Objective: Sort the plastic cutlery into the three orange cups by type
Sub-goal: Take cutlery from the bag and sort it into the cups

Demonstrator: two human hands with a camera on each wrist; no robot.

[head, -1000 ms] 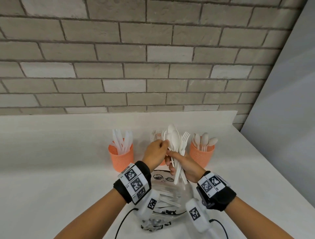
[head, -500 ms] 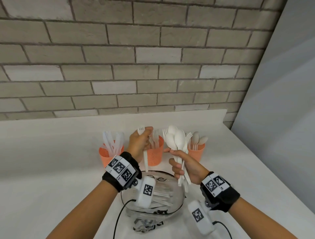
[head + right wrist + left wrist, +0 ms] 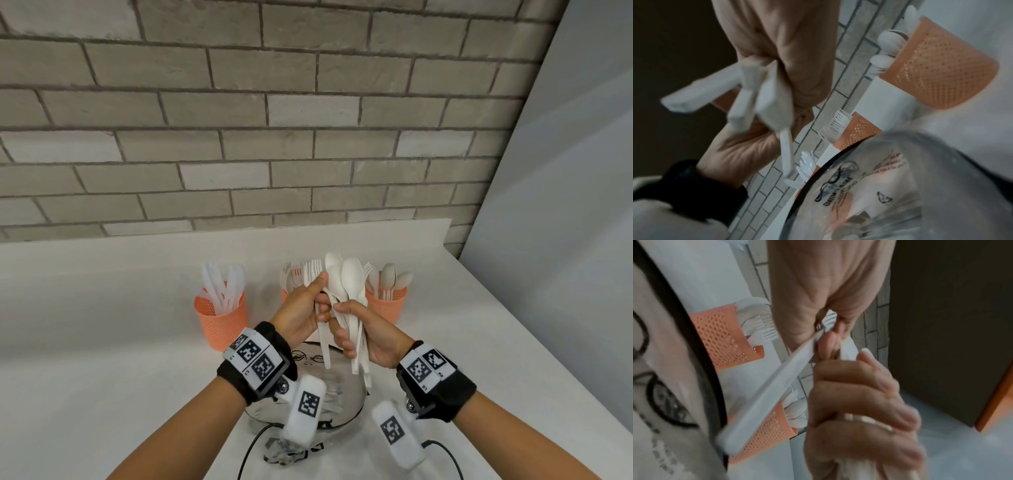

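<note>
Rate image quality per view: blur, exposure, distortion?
Head: sharp and evenly lit, with wide-angle bowing of the brick wall. Left wrist: dim; the utensil handle pinched by the left hand is motion-smeared. Right wrist: dark and soft; handles in the right hand are blurred, while the spoon cup stays readable.

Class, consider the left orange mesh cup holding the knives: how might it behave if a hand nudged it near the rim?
The left cup looks thin, perforated plastic, so probably light and easily slid. Its knives stand well above the rim, so it seems top-heavy and apt to tip.
</note>
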